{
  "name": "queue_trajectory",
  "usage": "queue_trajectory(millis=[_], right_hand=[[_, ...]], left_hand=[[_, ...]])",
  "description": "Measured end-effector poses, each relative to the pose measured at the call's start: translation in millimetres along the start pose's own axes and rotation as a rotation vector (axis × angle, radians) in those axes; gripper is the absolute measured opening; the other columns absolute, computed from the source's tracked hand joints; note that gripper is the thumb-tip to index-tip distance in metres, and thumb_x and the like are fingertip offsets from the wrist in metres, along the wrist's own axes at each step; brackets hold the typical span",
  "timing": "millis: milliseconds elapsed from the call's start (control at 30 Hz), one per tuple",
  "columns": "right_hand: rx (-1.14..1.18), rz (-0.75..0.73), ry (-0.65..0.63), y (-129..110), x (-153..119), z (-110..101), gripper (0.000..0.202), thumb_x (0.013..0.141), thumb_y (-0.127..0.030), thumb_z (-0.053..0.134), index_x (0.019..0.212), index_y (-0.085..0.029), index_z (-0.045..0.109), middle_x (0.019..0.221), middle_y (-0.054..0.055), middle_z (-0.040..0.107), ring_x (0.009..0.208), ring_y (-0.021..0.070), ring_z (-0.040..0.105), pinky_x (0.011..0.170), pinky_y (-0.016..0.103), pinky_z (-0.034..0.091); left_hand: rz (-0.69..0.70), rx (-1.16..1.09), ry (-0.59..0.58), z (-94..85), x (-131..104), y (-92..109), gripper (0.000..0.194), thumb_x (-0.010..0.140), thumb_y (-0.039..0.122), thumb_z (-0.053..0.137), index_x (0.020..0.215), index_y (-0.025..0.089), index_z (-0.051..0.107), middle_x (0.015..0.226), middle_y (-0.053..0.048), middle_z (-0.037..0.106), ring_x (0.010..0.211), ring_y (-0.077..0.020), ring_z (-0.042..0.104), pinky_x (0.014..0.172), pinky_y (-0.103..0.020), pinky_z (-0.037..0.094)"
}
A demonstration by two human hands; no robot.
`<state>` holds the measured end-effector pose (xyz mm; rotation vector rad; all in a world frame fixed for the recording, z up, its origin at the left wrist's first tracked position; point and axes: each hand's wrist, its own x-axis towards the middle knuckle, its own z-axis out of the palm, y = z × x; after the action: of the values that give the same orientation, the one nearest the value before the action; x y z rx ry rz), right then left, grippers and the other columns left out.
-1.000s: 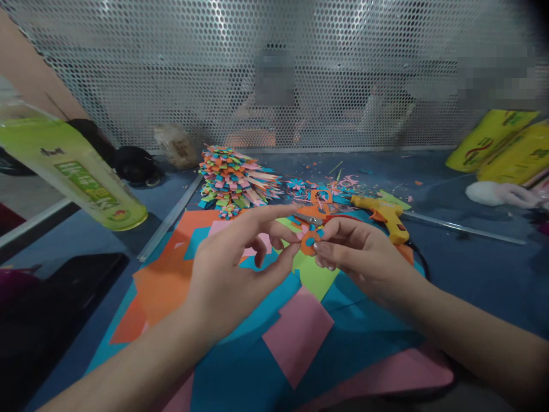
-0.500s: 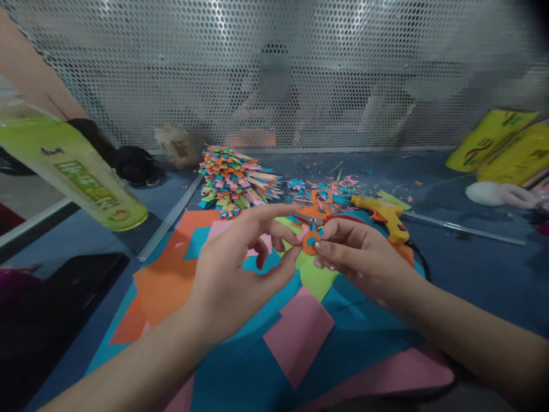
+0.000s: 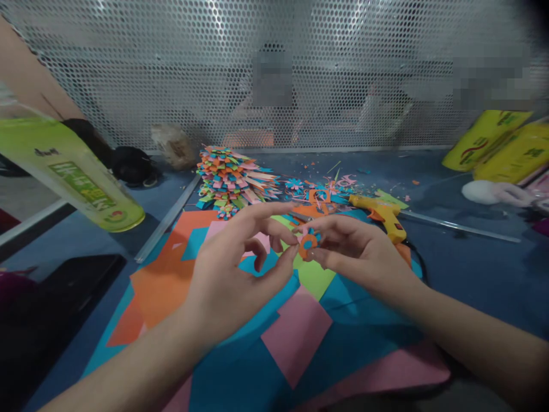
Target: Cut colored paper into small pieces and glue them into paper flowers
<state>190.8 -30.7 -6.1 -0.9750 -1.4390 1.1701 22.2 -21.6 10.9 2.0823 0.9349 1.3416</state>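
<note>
The right hand [image 3: 364,249] pinches the ring [image 3: 302,250] between thumb and fingers, at its fingertips. The left hand [image 3: 231,269] has thumb and forefinger nearly together at the ring's left edge, the others loosely curled; whether it grips, I cannot tell. Scissors [image 3: 302,217] lie just beyond the fingertips.

Layout: paper sheets [image 3: 295,340] centre of table [image 3: 472,280], the rest around them.
Paper piece [image 3: 302,250] sits between my left hand [image 3: 235,266] and right hand [image 3: 364,246], above the sheets; scissors [image 3: 302,217] just behind it. Glue gun [image 3: 388,217] behind my right hand, one rod [image 3: 463,226] right of it, other rod [image 3: 167,226] left of the sheets. Scraps [image 3: 319,195] behind the scissors, fringed paper stack [image 3: 231,177] left of those. Bottle [image 3: 98,197] far left, packs [image 3: 486,140] back right, screen [image 3: 171,86] behind everything.
</note>
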Motion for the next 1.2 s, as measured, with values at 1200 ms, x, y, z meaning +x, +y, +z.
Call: queue_trajectory(millis=[1200], right_hand=[[0.208,0.001,0.236,4.7,6.0,-2.5,0.009,0.059,-0.024,0.075,0.068,-0.024,0.072,0.069,-0.002,0.071,0.062,0.011,0.063,0.062,0.025,0.051]], left_hand=[[-0.375,-0.305,-0.099,-0.1,11.6,-14.0,0.031,0.075,0.017,0.058,0.106,0.015,0.053,0.071,0.0,0.06,0.06,-0.0108,0.057,0.048,-0.021,0.047]])
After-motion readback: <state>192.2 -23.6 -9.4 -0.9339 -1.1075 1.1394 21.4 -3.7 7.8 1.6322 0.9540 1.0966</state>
